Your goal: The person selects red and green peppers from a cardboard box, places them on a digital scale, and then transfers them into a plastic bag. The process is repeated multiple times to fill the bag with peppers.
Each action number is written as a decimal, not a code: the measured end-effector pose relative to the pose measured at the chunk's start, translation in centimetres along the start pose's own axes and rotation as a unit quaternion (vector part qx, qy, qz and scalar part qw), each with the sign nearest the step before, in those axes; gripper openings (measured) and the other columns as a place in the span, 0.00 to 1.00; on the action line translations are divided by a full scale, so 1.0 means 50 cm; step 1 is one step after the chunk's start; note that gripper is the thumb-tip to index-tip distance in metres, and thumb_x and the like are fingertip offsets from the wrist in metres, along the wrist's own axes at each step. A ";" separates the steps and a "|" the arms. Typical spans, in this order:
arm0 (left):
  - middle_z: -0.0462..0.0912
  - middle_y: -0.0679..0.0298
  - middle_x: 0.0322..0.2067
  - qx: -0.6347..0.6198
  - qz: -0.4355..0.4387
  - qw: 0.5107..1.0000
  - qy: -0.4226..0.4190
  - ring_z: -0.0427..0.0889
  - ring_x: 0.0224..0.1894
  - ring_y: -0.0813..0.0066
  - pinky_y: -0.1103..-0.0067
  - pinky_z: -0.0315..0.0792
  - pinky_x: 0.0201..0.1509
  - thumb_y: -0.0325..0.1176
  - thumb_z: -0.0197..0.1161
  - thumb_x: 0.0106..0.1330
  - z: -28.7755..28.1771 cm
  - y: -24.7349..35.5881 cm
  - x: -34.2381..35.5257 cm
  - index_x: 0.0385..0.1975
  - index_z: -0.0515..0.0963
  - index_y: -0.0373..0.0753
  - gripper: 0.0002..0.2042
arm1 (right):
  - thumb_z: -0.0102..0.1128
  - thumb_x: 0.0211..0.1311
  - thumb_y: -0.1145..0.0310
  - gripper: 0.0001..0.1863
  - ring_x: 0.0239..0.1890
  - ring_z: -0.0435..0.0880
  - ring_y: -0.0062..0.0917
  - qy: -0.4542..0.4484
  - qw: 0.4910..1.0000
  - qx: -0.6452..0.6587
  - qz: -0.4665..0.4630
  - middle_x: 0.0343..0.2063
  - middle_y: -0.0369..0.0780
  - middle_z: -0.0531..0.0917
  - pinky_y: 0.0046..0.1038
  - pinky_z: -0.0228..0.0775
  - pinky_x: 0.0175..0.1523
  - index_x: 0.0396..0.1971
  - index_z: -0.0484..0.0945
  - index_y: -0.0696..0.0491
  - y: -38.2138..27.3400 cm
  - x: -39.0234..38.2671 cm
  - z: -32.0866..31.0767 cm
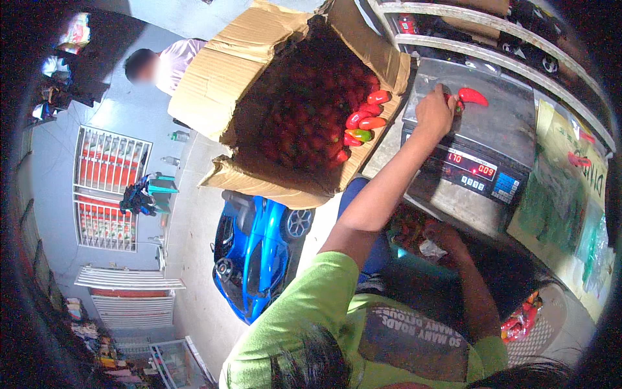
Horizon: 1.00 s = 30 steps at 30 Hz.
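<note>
left hand beside red pepper on scale

a glossy, elongated red pepper lies on its side on the dark scale plate.

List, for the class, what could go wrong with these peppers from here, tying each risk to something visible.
1. The left hand is over the scale; pressing down could skew the reading.
2. Bright peppers lie near the edge of the box; a bump might spill some.
</note>
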<state>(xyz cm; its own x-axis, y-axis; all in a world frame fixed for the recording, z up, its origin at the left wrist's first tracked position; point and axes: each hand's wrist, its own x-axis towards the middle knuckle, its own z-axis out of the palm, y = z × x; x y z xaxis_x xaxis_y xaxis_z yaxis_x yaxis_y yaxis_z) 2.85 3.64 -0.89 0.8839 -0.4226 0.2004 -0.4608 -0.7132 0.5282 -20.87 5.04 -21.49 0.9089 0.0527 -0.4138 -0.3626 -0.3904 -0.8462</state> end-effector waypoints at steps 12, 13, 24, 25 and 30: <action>0.78 0.64 0.24 -0.281 -0.015 0.881 -0.382 0.74 0.28 0.79 0.81 0.70 0.36 0.20 0.48 0.58 -0.065 -0.158 -0.334 0.26 0.75 0.31 0.06 | 0.56 0.50 0.65 0.09 0.27 0.81 0.36 -0.118 0.971 -0.196 -0.069 0.26 0.46 0.82 0.39 0.70 0.34 0.24 0.81 0.54 -0.039 -0.034 -0.065; 0.81 0.60 0.27 -0.231 -0.024 0.881 -0.412 0.79 0.30 0.70 0.75 0.71 0.37 0.23 0.52 0.57 -0.025 -0.221 -0.367 0.30 0.77 0.32 0.07 | 0.55 0.51 0.63 0.10 0.30 0.82 0.36 -0.124 0.976 -0.177 -0.016 0.29 0.45 0.82 0.39 0.70 0.37 0.27 0.81 0.53 -0.064 -0.036 -0.066; 0.81 0.54 0.34 0.208 -0.071 0.846 -0.486 0.81 0.37 0.59 0.68 0.72 0.42 0.29 0.57 0.56 0.278 -0.407 -0.444 0.37 0.78 0.37 0.10 | 0.53 0.58 0.60 0.21 0.47 0.74 0.34 0.034 0.985 0.123 0.116 0.44 0.43 0.75 0.40 0.68 0.44 0.52 0.69 0.50 -0.099 -0.048 -0.042; 0.81 0.54 0.34 0.210 -0.081 0.843 -0.488 0.81 0.38 0.58 0.68 0.72 0.42 0.29 0.57 0.56 0.285 -0.414 -0.443 0.37 0.78 0.37 0.10 | 0.54 0.58 0.59 0.23 0.51 0.70 0.36 0.059 0.993 -0.097 0.043 0.49 0.43 0.72 0.44 0.65 0.49 0.53 0.68 0.49 -0.078 -0.053 -0.026; 0.80 0.54 0.35 0.209 -0.108 0.839 -0.491 0.80 0.38 0.57 0.68 0.71 0.43 0.30 0.57 0.56 0.338 -0.442 -0.418 0.39 0.77 0.38 0.11 | 0.57 0.54 0.59 0.29 0.62 0.58 0.41 -0.004 0.948 -0.316 -0.046 0.60 0.41 0.62 0.55 0.45 0.62 0.57 0.65 0.47 -0.020 -0.020 -0.010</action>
<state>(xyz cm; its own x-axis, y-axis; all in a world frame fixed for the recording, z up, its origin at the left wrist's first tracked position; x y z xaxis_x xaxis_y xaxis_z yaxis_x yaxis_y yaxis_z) -6.80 18.75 -30.68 0.5518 -0.3691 -0.7479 -0.4685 -0.8791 0.0882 -21.31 4.93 -20.09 0.9278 0.1191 -0.3535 -0.0845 -0.8558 -0.5103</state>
